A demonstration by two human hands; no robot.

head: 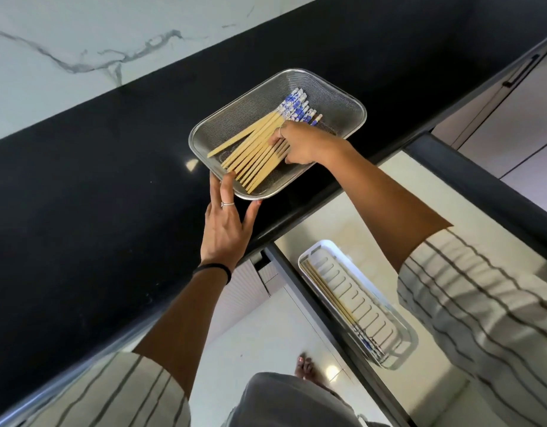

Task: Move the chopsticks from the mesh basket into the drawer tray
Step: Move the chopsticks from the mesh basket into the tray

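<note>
A steel mesh basket (333,97) sits on the black counter near its front edge. Several bamboo chopsticks (253,149) with blue-and-white patterned tops lie fanned out inside it. My right hand (300,146) reaches into the basket and its fingers close around some of the chopsticks at mid-length. My left hand (226,229) rests against the basket's near corner, fingers spread on the rim. Below, in the open drawer, a white slotted tray (377,306) holds a few chopsticks along its left side.
The black counter (96,180) stretches left, backed by a white marbled wall (81,41). The open drawer (487,192) has a dark frame. Cabinet fronts with a dark handle (521,69) are at the right. A bare foot (306,368) stands on the pale floor.
</note>
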